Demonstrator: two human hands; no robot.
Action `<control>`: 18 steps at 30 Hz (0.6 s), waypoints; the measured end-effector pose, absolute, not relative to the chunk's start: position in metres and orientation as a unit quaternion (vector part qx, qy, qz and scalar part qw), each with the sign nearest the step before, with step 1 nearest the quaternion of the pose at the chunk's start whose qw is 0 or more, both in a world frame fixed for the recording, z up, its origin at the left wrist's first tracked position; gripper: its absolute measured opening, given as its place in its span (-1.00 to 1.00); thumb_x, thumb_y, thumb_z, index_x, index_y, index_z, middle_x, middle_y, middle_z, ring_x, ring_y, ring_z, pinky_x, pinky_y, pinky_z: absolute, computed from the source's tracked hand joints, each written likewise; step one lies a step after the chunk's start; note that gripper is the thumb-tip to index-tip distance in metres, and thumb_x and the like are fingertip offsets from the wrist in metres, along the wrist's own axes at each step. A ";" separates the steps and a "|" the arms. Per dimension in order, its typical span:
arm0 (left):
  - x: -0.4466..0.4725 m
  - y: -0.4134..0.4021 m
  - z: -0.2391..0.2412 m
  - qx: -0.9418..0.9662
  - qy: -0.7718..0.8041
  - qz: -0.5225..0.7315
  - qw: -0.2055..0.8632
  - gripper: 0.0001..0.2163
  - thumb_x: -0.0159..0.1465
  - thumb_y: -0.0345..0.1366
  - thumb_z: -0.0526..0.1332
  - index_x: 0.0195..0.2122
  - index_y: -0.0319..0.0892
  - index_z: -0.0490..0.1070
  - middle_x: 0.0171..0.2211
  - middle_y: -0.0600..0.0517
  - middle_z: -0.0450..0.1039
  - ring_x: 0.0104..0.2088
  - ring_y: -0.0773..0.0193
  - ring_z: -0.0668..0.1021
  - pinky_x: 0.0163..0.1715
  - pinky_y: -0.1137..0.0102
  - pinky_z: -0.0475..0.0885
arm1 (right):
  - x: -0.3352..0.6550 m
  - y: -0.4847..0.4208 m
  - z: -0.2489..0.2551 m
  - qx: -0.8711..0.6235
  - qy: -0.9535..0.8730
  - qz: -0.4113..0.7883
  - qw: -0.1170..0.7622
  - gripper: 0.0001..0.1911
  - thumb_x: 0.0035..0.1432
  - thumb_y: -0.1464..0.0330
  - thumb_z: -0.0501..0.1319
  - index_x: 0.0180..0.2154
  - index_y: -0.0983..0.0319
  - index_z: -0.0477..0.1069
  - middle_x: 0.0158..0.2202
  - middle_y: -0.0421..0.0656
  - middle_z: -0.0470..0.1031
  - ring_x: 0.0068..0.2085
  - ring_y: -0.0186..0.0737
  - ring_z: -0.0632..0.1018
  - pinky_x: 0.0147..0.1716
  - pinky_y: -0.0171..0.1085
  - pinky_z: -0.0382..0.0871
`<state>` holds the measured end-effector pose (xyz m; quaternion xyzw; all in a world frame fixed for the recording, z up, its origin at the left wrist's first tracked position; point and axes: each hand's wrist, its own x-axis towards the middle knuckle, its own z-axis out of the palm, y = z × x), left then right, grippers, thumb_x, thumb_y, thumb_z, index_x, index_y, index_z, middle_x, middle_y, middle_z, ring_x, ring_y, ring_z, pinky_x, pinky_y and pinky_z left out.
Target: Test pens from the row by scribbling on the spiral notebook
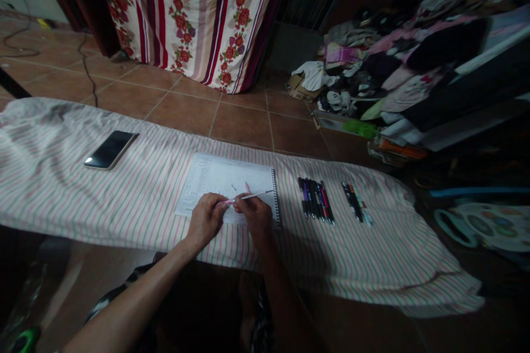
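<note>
Both my hands meet over the near edge of a spiral notebook (223, 179) that lies open on a striped cloth (144, 198). A thin pink and white pen (252, 196) runs between them. My left hand (206, 219) pinches its left end. My right hand (255, 217) has its fingers closed on the pen's middle, and the far end points right toward the spiral binding. The page shows faint printed lines and a few small marks.
A dark phone (110, 149) lies on the cloth at the left. Two groups of pens (316, 200) (356, 203) lie right of the notebook. Beyond are a tiled floor, a floral curtain (194, 16) and a heap of clothes (397, 66) at the right.
</note>
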<state>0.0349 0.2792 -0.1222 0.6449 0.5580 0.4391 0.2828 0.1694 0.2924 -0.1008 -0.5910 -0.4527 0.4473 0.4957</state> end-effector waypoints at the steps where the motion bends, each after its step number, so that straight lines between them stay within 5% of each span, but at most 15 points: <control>1: 0.035 0.279 -0.122 0.643 0.557 0.440 0.288 -0.83 0.22 -0.23 0.07 -0.34 -0.16 0.40 -0.39 0.00 0.42 -0.31 0.23 0.45 -0.27 0.31 0.35 | 0.170 0.292 -0.102 -0.593 -0.462 0.439 0.491 -0.81 -0.12 0.23 0.26 -0.47 0.23 0.47 -0.63 -0.23 0.50 -0.55 -0.26 0.53 -0.51 -0.34 0.42; 12: 0.042 0.276 -0.119 0.583 0.547 0.461 0.385 -0.82 0.21 -0.22 0.08 -0.33 -0.18 0.41 -0.43 0.02 0.43 -0.40 0.28 0.45 -0.40 0.39 0.36 | 0.163 0.289 -0.104 -0.550 -0.557 0.408 0.470 -0.77 0.02 0.23 0.15 -0.38 0.18 0.52 -0.27 -0.14 0.54 -0.31 -0.22 0.53 -0.42 -0.31 0.45; 18: 0.046 0.276 -0.122 0.525 0.537 0.494 0.438 -0.81 0.17 -0.19 0.12 -0.35 -0.16 0.43 -0.56 0.08 0.40 -0.52 0.32 0.42 -0.55 0.44 0.32 | 0.163 0.289 -0.098 -0.514 -0.617 0.376 0.463 -0.76 0.04 0.28 0.12 -0.27 0.17 0.51 -0.23 -0.10 0.52 -0.19 -0.19 0.50 -0.47 -0.38 0.40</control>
